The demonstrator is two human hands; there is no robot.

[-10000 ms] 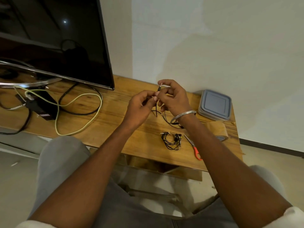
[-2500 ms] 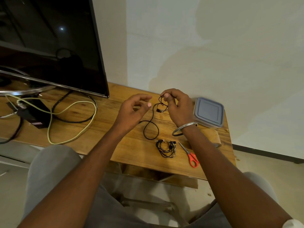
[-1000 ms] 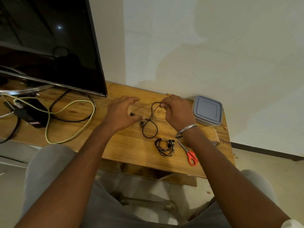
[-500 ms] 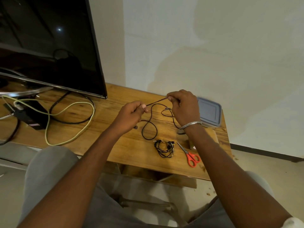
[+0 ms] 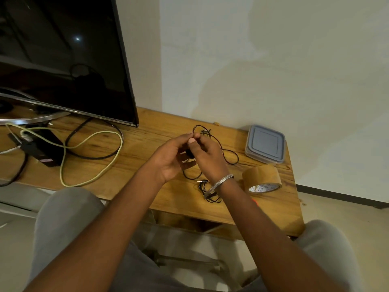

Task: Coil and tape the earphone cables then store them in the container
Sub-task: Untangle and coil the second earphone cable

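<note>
Above the middle of the wooden table [image 5: 147,133], my left hand [image 5: 171,159] and my right hand [image 5: 207,155] meet and both pinch a black earphone cable [image 5: 230,153]. Its loops stick up past my fingertips and trail right onto the wood. A second earphone cable [image 5: 207,191], bundled, lies near the front edge, partly under my right wrist. The grey lidded container [image 5: 265,143] stands shut at the back right. In front of it lies a roll of brown tape [image 5: 262,179].
A large dark TV [image 5: 63,60] stands at the left on a curved stand. Yellow-green and black cables [image 5: 90,148] loop beneath it beside a black box [image 5: 42,150]. A speck of red scissors handle [image 5: 254,200] shows past my right forearm. A wall backs the table.
My hands have come together from holding the cable stretched between them. The cable's loose loops now lie farther back and right, and the tape roll has come into view.
</note>
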